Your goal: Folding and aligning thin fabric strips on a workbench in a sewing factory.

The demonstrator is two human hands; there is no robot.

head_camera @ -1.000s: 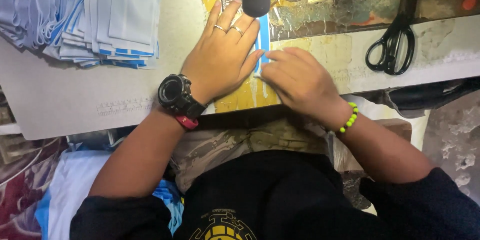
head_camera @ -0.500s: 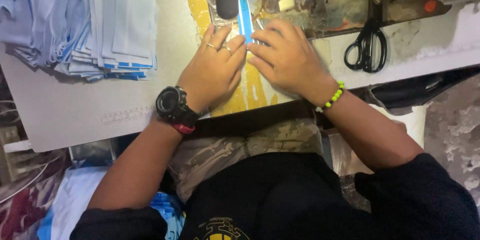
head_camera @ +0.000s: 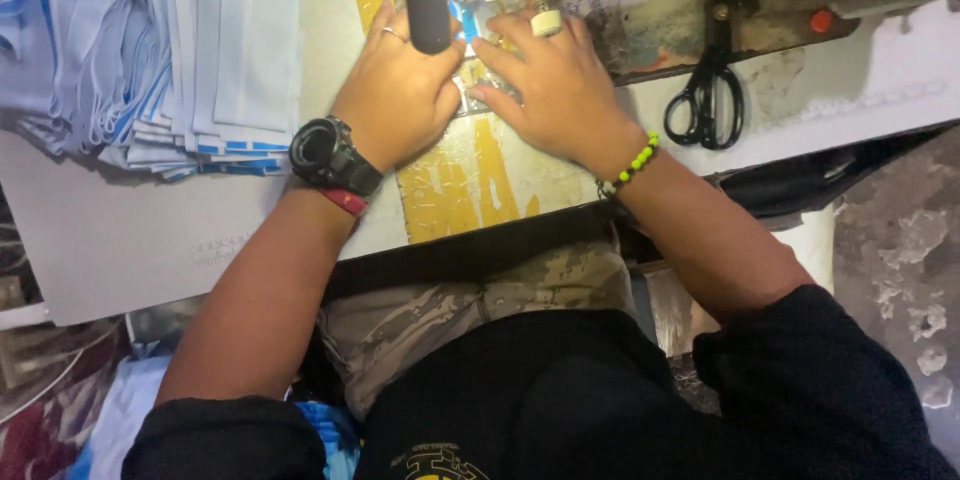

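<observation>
Both hands lie flat at top centre of the worktop (head_camera: 120, 240), fingers spread. The left hand (head_camera: 400, 100) and right hand (head_camera: 560, 90) press a blue strip (head_camera: 462, 20). Scissors (head_camera: 708, 100) lie right.

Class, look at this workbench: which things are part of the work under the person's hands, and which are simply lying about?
In the work:
left hand
right hand
small blue piece pressed flat between them
yellow-taped strip of table beneath

Lying about:
black scissors, right of the hands, untouched
stack of pale blue fabric pieces, left of the hands
</observation>
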